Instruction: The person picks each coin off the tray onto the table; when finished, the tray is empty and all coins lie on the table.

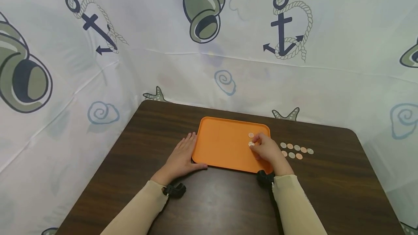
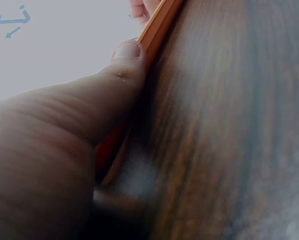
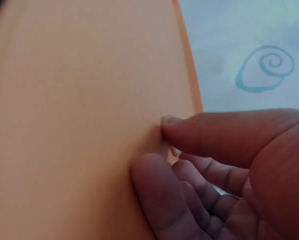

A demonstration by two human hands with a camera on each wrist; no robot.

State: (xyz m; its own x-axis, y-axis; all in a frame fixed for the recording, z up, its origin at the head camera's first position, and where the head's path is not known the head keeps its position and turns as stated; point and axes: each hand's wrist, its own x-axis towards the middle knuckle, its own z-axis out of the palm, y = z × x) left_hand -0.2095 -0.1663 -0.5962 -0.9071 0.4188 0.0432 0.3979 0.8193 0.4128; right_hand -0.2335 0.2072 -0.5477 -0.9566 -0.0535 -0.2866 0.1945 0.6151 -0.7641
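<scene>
An orange tray (image 1: 225, 144) lies on the dark wooden table. My left hand (image 1: 181, 157) rests at its left edge with fingers spread, the thumb (image 2: 127, 65) along the near rim. Over the tray's right part, my right hand (image 1: 266, 149) pinches a silver coin (image 1: 251, 143) at its fingertips, close to the tray floor. In the right wrist view the thumb and fingers (image 3: 152, 175) are bent near the orange surface, hiding most of the coin. Just beyond, a copper-coloured coin (image 1: 251, 135) lies flat in the tray.
To the right of the tray, several silver and copper-coloured coins (image 1: 296, 148) lie in two rows on the table (image 1: 333, 191). A white cloth (image 1: 248, 75) printed with anchors and shells hangs behind the table and along its left side.
</scene>
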